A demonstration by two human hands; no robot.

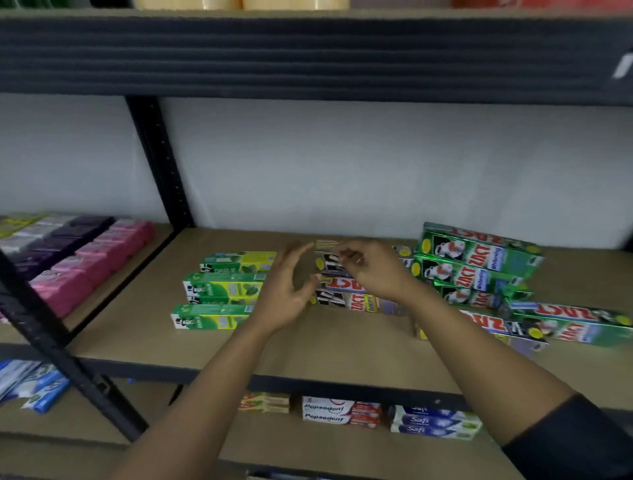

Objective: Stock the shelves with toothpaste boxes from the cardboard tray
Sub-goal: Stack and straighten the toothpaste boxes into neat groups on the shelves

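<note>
Fingers (pixel 301 248) of my left hand (pixel 286 291) stand spread and nearly straight, holding nothing, just beside the left end of the black toothpaste boxes (pixel 346 301) stacked on the shelf (pixel 325 346). Farther in, my right hand (pixel 375 270) curls its fingers over the top box (pixel 329 257); blur hides whether they clamp it.

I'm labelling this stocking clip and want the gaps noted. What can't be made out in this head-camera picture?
Head view, throughout.
Cardboard tray: out of frame.
Stack of black-and-white Zact toothpaste boxes: left hand and right hand cover it; count unclear.
Right hand's grip: motion blur, cannot tell whether it holds a box.
Yellow containers up top: cut off by the frame's edge.
Blue packets, lower left: blurred, cut by left edge.
</note>
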